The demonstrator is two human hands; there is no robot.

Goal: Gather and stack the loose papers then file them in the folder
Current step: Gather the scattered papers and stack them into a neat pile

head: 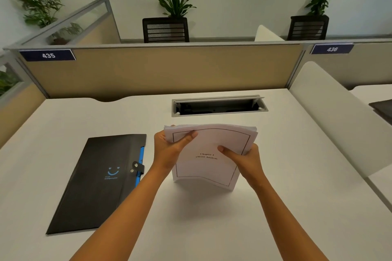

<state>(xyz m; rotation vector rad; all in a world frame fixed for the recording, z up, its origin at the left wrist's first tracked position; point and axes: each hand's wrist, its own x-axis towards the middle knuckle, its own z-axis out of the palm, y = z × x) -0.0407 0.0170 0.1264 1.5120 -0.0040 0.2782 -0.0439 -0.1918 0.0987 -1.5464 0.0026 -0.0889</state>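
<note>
A stack of white papers [209, 167] stands upright on its lower edge on the white desk [212, 218], slightly bowed, its front sheet printed with a black border and a chapter title. My left hand [169, 150] grips the stack's upper left side, thumb across the front. My right hand [244, 159] grips its right side, thumb on the front sheet. A black folder [99, 182] with a blue smiley mark, a blue inner edge and a snap strap lies flat and closed to the left of the papers, apart from both hands.
An open cable tray [218, 106] is sunk into the desk just behind the papers. A tan partition [159, 70] closes the far edge, and a white divider [331, 112] runs along the right side. Chairs and plants stand beyond the partition.
</note>
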